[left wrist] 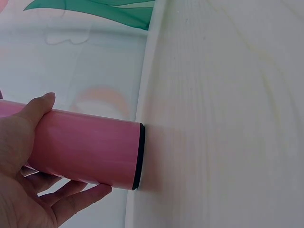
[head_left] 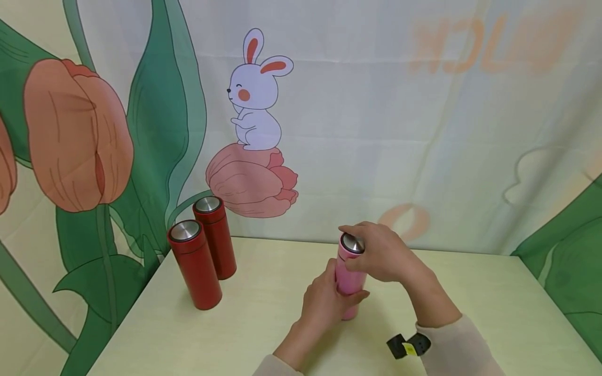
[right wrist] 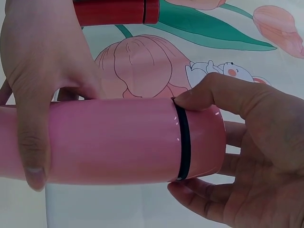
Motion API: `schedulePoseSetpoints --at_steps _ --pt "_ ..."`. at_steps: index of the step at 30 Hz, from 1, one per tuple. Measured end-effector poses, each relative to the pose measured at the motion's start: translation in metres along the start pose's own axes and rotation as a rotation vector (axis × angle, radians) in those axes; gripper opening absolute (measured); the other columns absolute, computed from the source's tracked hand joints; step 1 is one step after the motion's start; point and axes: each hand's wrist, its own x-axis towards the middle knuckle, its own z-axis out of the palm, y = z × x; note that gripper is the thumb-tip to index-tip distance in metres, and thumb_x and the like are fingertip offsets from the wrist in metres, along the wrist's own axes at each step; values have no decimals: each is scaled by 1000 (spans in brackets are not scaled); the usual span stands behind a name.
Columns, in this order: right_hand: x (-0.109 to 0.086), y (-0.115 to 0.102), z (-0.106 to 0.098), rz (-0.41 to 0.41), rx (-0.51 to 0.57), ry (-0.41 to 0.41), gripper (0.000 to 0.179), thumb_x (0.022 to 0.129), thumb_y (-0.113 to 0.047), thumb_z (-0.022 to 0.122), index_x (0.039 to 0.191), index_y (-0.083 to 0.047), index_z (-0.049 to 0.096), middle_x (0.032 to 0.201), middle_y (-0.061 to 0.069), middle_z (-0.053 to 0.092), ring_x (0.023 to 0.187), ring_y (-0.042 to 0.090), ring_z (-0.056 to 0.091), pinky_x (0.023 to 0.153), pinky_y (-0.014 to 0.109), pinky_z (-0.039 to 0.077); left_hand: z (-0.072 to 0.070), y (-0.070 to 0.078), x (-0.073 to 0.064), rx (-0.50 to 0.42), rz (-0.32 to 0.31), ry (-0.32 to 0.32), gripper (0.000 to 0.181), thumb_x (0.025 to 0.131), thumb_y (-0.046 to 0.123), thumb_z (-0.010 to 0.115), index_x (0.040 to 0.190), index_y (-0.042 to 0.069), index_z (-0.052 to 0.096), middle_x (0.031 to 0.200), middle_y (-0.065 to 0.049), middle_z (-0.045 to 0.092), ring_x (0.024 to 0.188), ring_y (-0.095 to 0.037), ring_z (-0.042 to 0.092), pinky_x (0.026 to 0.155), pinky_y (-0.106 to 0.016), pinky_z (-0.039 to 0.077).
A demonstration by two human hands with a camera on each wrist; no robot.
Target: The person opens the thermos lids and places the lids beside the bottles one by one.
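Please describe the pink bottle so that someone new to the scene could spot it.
On the pale table, look right of the two red bottles in the head view. There, the left hand grips the pink bottle and the right hand holds its silver-topped lid. Its pink colour sets it apart from both red ones.

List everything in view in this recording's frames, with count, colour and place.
Pink bottle: 1, pink with silver-coloured top, upright on the table, between both hands
Red bottles: 2, red with silver-coloured tops, upright at the table's left
Table: 1, pale yellow, beneath the bottles
Backdrop: pale, behind the table, printed with orange-pink tulips, green leaves and one white rabbit
Small device: 1, black and yellow, at the right cuff
Sleeves: 2, beige, lower edge
Left hand: 1, gripping the pink bottle's body
Right hand: 1, around its lid
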Motion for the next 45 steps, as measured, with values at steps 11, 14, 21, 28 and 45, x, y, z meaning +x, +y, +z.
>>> schedulePoseSetpoints --at_steps 11,14,21,28,45 --pt "0 6 -2 -20 98 -25 66 83 -11 75 147 -15 59 142 8 64 112 21 64 89 35 51 1 0 1 1 4 0 63 78 58 86 118 24 52 103 4 75 86 -15 72 68 -31 51" --pt "0 7 -3 -28 137 -30 65 83 -10 76 146 -16 60 142 7 64 114 20 64 91 35 51 0 -1 1 6 4 -3 63 78 60 85 118 24 52 103 4 75 86 -15 72 67 -31 51" --pt "3 12 -5 -34 229 -64 62 84 -8 77 144 -18 62 136 8 65 111 22 64 88 33 56 0 -1 1 18 -1 0 64 78 59 85 119 24 51 103 5 75 87 -15 71 68 -31 51" --pt "3 15 -7 -57 290 -86 56 85 -9 78 139 -17 63 131 7 68 114 22 65 96 38 55 1 -1 1 7 -5 -8 64 78 60 85 120 24 51 104 5 74 87 -13 71 69 -30 51" --pt "5 24 -7 -62 414 -138 56 86 -9 78 138 -19 62 130 8 67 115 22 65 99 39 54 2 -2 0 -25 -9 -6 63 77 57 87 120 25 52 104 6 75 87 -12 71 69 -32 52"
